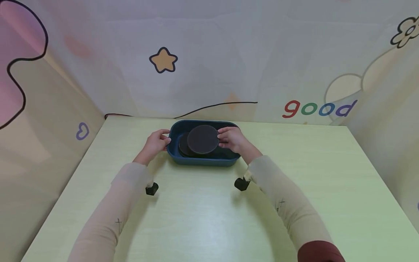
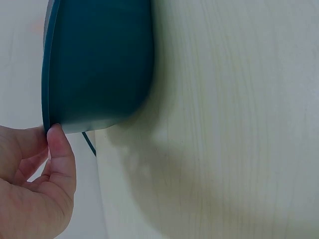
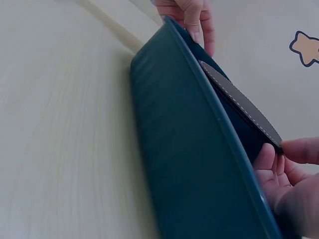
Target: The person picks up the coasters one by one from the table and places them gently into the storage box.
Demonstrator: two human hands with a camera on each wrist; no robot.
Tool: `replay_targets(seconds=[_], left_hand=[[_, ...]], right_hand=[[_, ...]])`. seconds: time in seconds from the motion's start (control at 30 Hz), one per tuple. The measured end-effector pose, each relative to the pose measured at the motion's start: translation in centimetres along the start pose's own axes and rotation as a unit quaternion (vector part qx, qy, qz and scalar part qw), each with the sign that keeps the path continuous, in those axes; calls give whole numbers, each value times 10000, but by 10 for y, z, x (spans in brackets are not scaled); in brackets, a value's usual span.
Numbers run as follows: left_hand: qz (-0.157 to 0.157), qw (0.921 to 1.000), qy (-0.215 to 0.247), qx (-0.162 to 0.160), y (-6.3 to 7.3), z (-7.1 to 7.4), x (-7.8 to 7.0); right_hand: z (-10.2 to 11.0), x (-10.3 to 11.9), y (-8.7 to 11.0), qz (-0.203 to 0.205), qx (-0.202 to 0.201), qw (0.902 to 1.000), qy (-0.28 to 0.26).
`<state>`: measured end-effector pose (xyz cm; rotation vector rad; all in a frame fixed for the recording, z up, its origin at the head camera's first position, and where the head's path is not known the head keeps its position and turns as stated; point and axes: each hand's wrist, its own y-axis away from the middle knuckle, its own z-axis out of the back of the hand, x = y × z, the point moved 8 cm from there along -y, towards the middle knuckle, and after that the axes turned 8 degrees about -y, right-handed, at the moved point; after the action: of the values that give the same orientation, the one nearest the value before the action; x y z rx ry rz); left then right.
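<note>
A deep blue rectangular tub (image 1: pixel 203 161) with rounded corners stands near the back of the table. My left hand (image 1: pixel 156 142) pinches its left rim between thumb and fingers; the left wrist view shows the thumb against the outer wall (image 2: pixel 99 59). With my right hand (image 1: pixel 231 139) I pinch the right edge of a round dark coaster (image 1: pixel 203 139) with pale stitching round its edge, seen edge-on (image 3: pixel 244 107) in the right wrist view. It is tilted inside the tub. Beneath it, partly hidden, more dark round coasters (image 1: pixel 183 146) lie at the tub's left.
The pale wood-grain table (image 1: pixel 196 211) reaches back to a printed cloth wall (image 1: pixel 209 72), with more cloth at both sides. Small black blocks (image 1: pixel 152 189) hang below the wrists.
</note>
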<state>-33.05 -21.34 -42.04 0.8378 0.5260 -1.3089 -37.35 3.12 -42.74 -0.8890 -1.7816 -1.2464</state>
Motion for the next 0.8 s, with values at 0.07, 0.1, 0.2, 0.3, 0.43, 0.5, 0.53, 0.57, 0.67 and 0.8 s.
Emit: replay_targets(seconds=[0.07,0.1,0.2,0.3,0.43,0.5,0.53,0.57,0.67,0.8], left_hand=[[-3,10000,-20,-12,0,0,0],[-5,10000,-30,-19,0,0,0],[-13,10000,-62,-19,0,1,0],[-10,10000,-77,-15,-1,1,1],[4,10000,-76,-21,-1,1,1],[8,10000,-68,-19,-1,0,1],[14,10000,-58,-20,-1,0,1],[13,10000,-50,-19,-1,0,1],[19,10000,-15,-10,-1,0,1],[23,10000,-13,-18,-1,0,1]], right_hand=[[-2,-2,-2,11,-76,10000,-27],[-3,-3,-4,20,-111,9999,-46],[-7,-6,-8,22,-207,9997,-107],[-10,-11,-13,8,-289,9994,-188],[-13,-18,-20,-50,-355,9988,-320],[-15,-21,-23,-80,-361,9987,-349],[-16,-23,-24,-105,-367,9987,-350],[-17,-24,-25,-124,-373,9986,-343],[-20,-26,-27,-165,-357,9989,-270],[-23,-28,-29,-168,-342,9992,-150]])
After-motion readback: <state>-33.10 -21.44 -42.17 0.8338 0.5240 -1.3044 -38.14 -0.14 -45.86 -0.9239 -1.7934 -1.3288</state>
